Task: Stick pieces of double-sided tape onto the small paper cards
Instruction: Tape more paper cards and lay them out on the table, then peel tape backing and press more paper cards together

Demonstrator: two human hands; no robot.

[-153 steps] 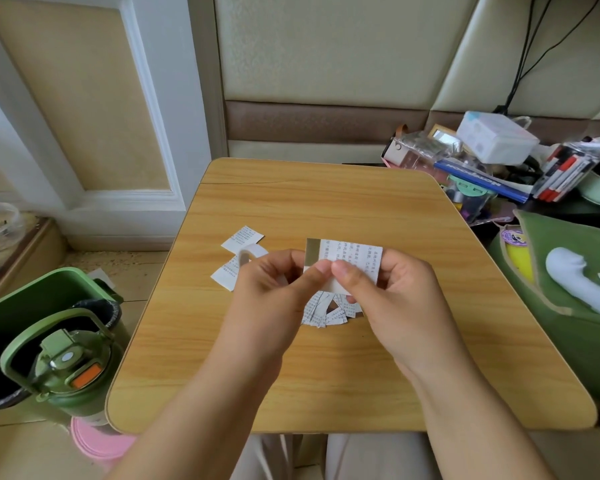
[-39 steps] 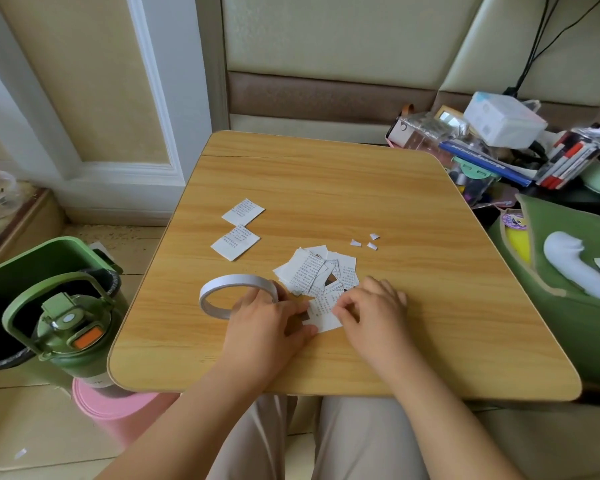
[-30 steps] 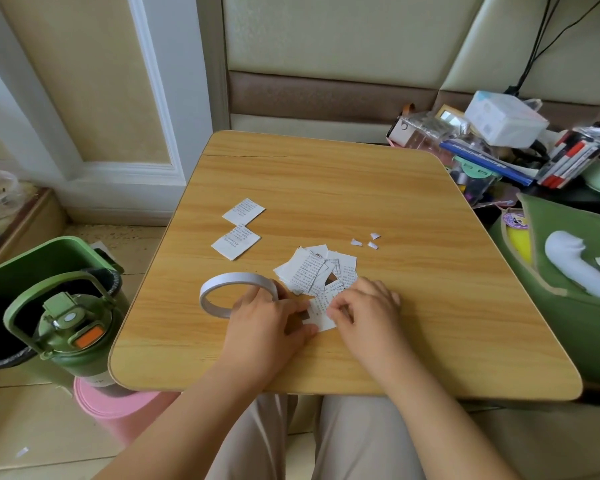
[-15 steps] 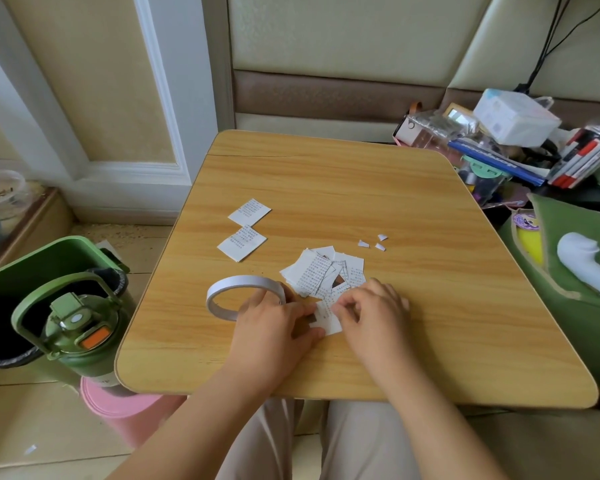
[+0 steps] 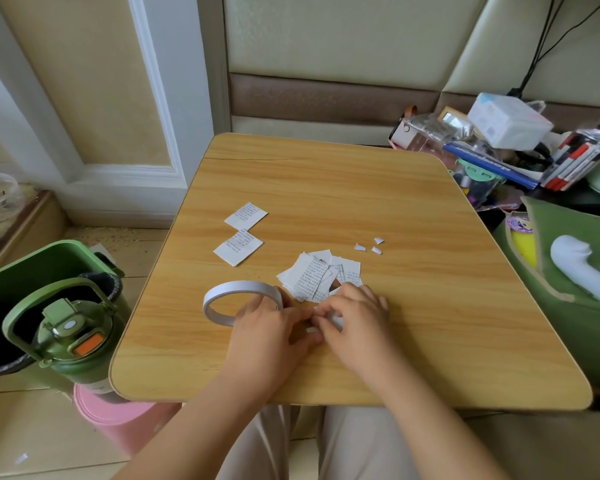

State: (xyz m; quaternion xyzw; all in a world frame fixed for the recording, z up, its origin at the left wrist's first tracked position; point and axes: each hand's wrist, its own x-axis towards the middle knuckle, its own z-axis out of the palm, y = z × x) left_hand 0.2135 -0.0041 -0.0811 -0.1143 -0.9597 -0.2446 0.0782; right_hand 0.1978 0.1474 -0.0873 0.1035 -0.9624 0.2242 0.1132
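Tape roll (image 5: 240,301) lay on the table (image 5: 430,306) beside the card pile (image 5: 317,278), left hand (image 5: 269,336) steadying it; right hand (image 5: 355,318) fingers pinched a card (image 5: 336,321), presumably to press tape down; left grip unclear.

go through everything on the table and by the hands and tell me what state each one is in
Tape roll: upright on its edge, left hand on it.
Card pile: loose, overlapping.
Two separate cards: flat, apart from pile.
Right hand: pinching something small and white.
Scraps: scattered.
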